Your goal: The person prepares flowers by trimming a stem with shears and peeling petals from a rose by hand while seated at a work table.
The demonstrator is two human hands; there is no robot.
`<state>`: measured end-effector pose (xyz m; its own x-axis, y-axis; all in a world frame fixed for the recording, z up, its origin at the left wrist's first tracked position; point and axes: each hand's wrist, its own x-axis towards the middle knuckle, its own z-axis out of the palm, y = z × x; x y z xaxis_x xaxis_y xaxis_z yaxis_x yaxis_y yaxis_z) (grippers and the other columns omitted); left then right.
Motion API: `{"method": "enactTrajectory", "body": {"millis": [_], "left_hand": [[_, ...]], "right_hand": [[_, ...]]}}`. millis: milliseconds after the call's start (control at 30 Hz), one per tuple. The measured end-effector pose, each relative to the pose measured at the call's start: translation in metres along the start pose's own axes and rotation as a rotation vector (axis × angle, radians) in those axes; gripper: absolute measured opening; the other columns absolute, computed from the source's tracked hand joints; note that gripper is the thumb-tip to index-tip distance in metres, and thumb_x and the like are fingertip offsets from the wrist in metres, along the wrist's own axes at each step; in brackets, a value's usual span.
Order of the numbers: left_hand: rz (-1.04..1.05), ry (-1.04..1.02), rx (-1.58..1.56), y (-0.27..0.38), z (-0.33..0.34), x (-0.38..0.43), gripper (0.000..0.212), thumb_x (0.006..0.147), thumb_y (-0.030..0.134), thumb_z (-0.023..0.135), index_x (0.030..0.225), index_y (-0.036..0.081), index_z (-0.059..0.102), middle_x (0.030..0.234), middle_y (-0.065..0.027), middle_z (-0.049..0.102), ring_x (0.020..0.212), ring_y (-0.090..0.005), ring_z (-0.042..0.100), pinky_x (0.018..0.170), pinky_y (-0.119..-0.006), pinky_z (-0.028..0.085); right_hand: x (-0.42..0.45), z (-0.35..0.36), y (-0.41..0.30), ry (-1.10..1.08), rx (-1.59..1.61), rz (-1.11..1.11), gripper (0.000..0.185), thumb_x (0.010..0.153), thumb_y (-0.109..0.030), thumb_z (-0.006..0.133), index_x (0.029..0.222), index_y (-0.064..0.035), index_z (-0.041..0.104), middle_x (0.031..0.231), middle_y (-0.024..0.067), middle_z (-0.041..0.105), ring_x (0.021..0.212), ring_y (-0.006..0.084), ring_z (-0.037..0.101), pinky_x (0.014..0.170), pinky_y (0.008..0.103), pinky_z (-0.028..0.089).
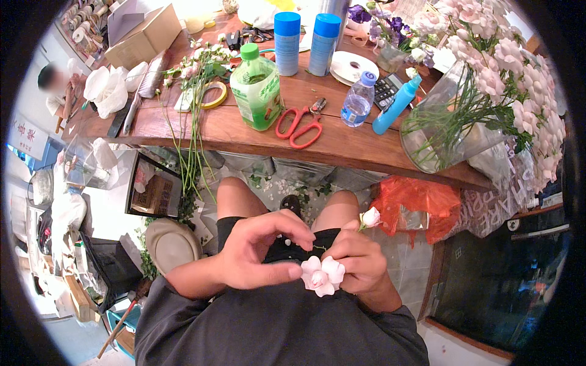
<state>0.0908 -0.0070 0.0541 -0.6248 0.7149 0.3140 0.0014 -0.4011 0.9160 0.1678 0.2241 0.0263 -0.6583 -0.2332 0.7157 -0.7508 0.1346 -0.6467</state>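
My right hand (359, 261) is closed on a pale pink rose (322, 276), which faces up beside its fingers above my lap. A smaller pink rosebud (370, 217) sticks out past the top of the same hand; whether both share one stem is hidden. My left hand (270, 251) is curved, its thumb and fingers apart, with the thumb tip at the edge of the open rose's petals. Nothing shows held in it. On the wooden table ahead lie red-handled pruning shears (300, 126) and long-stemmed small roses (192, 87).
Along the table (219, 132) stand a green bottle (255, 91), a water bottle (357, 103), blue spray cans (287, 45) and a glass vase (435, 119) of pink roses. A red plastic bag (414, 206) hangs at the right. Another person (57, 91) is at the far left.
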Motion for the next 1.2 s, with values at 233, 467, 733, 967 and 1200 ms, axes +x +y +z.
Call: {"method": "enactTrajectory", "body": {"millis": [233,467,733,967,1200], "left_hand": [[0.503,-0.016,0.619,0.008,0.009,0.003,0.032,0.075,0.015,0.089,0.104,0.008,0.077,0.111,-0.0104,0.067,0.101,-0.0267,0.061,0.089,-0.039,0.046],[0.677,0.027,0.693,0.004,0.012,0.004,0.025,0.074,0.014,0.086,0.096,0.011,0.078,0.113,-0.0098,0.068,0.098,-0.0276,0.059,0.087,-0.037,0.047],[0.634,0.065,0.7,0.007,0.016,0.005,0.025,0.072,0.014,0.087,0.094,0.01,0.075,0.112,-0.0094,0.069,0.099,-0.0275,0.058,0.089,-0.038,0.047],[0.656,0.082,0.678,0.001,0.018,0.004,0.025,0.071,0.014,0.087,0.093,0.01,0.075,0.111,-0.0091,0.069,0.101,-0.0277,0.058,0.089,-0.038,0.047],[0.619,0.032,0.729,-0.001,0.016,0.002,0.026,0.071,0.019,0.087,0.095,0.015,0.077,0.112,-0.0075,0.065,0.106,-0.0293,0.051,0.089,-0.041,0.044]], "right_hand": [[0.0,0.003,-0.002,0.066,0.004,0.033,0.015,0.08,-0.006,0.08,0.091,-0.0018,0.071,0.091,0.01,0.072,0.068,0.0252,0.064,0.066,0.0391,0.04],[0.001,0.001,-0.006,0.064,-0.036,0.026,0.016,0.076,-0.003,0.079,0.089,-0.0011,0.07,0.09,0.0113,0.071,0.069,0.0268,0.064,0.064,0.0393,0.042],[0.005,-0.002,-0.01,0.046,-0.087,0.009,0.018,0.072,-0.002,0.08,0.087,-0.0016,0.069,0.088,0.0112,0.07,0.067,0.0278,0.063,0.059,0.0384,0.042],[0.003,0.0,-0.011,0.077,-0.078,0.044,0.022,0.075,-0.01,0.089,0.081,-0.0029,0.068,0.082,0.0067,0.071,0.064,0.0198,0.06,0.067,0.0361,0.037],[0.005,-0.005,-0.009,0.022,-0.078,0.0,0.019,0.072,-0.006,0.082,0.087,-0.0024,0.071,0.089,0.0102,0.07,0.068,0.0269,0.064,0.062,0.04,0.043]]}}
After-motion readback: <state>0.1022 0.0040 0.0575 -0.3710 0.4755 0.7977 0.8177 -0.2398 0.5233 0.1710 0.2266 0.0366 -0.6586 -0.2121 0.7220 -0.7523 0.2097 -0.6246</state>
